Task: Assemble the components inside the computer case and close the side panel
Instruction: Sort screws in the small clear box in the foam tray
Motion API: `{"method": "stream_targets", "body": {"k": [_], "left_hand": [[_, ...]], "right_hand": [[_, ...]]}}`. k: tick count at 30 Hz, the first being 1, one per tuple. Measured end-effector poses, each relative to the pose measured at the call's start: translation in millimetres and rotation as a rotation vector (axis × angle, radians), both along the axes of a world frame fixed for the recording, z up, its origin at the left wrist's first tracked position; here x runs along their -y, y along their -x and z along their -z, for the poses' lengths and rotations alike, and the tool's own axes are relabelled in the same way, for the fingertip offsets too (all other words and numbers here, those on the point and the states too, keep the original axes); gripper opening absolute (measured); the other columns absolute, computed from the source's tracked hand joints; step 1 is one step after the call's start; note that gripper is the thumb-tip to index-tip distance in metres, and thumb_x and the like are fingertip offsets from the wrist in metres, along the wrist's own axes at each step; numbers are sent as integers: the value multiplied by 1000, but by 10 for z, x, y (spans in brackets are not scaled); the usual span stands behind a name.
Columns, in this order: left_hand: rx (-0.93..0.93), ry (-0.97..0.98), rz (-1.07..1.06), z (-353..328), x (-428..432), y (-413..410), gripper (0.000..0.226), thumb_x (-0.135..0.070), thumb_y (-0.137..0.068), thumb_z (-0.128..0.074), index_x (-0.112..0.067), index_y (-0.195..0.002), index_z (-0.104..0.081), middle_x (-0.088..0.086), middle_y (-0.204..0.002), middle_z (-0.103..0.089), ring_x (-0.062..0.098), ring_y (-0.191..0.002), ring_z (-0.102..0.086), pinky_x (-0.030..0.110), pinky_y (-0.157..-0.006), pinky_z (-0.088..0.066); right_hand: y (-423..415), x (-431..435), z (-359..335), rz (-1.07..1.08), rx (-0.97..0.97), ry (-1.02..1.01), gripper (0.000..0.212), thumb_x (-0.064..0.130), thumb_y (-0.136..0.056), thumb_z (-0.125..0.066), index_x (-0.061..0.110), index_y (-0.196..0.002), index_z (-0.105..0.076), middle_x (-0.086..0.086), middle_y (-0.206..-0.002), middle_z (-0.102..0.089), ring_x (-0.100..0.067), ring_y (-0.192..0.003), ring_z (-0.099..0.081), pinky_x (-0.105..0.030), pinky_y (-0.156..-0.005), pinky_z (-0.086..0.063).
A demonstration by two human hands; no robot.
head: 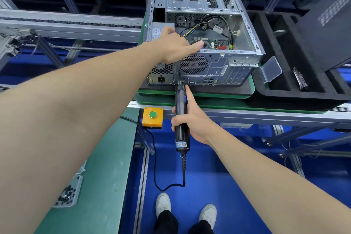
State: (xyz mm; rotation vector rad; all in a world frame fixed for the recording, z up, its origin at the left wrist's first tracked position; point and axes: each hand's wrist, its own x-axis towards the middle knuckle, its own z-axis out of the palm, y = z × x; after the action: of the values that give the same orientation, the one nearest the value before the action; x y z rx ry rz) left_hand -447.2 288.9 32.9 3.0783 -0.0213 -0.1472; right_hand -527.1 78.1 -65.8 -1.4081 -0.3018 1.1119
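Black screwdriver (179,99), gripped by the right hand (193,121), is touching the computer case (218,66) rear just ahead while the left hand (171,47) is resting open on the power supply (157,32), seemingly being fastened; next, driving squarely.

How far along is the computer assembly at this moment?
Done: the motherboard and power supply sit inside the computer case. In hand: the left hand rests on the power supply while the right hand holds the electric screwdriver, bit at the case's rear. Left: the side panel stands off to the right, not yet fitted.
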Motion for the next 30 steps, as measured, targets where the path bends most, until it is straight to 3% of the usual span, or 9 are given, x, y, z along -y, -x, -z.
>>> {"method": "stream_targets", "body": {"k": [20, 26, 30], "left_hand": [[-18, -19, -7, -25, 27, 3, 86, -68, -101, 4, -13, -64, -51, 2, -59, -51, 7, -79, -52, 48, -121, -9], [-54, -33, -28, -57, 46, 19, 88, -68, -101, 4, -11, -64, -53, 4, -61, -54, 19, -89, -58, 50, -121, -8], [-47, -6, -21, -69, 60, 41, 87, -66, -101, 4, -13, -64, -54, 2, -60, -53, 16, -87, -58, 49, -121, -9]], "right_hand": [[-62, -38, -26, -9, -2, 10, 135, -18, -71, -71, 59, -162, -6, -22, -125, -49, -33, -83, -55, -43, -70, -59], [-56, -23, -40, -20, 57, 37, 136, -17, -75, -76, 62, -160, -6, -17, -133, -48, -29, -87, -58, -39, -73, -59], [-77, -17, -42, 6, 36, 15, 133, -17, -75, -74, 63, -159, -9, -20, -117, -52, -29, -76, -57, -41, -69, -58]]}}
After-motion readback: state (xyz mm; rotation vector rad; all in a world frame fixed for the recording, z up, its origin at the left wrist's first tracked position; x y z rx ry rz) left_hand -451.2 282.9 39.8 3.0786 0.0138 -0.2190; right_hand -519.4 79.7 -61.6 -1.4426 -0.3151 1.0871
